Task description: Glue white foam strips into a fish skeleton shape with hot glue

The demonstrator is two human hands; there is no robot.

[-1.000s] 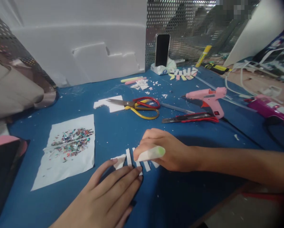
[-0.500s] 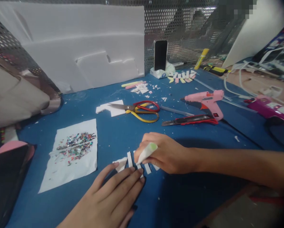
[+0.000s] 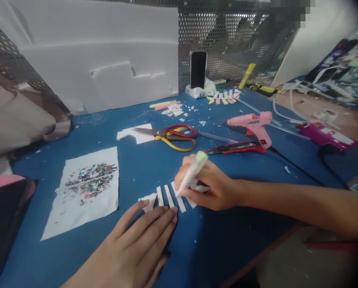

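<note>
- On the blue surface, white strips lie beside our left hand, laid flat, grasping nothing.
- Our right hand has its grip clamped around a white pen; we should steady each strip, pressing lightly.

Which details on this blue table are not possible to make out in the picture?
All in the head view:
Two leftmost narrow white strips: lower ends hidden by the left hand.
Rightmost white strip: upper part hidden behind the right hand.
Dark-screened device: cut off by the left edge.
Colourful flakes: too small to count.
</note>
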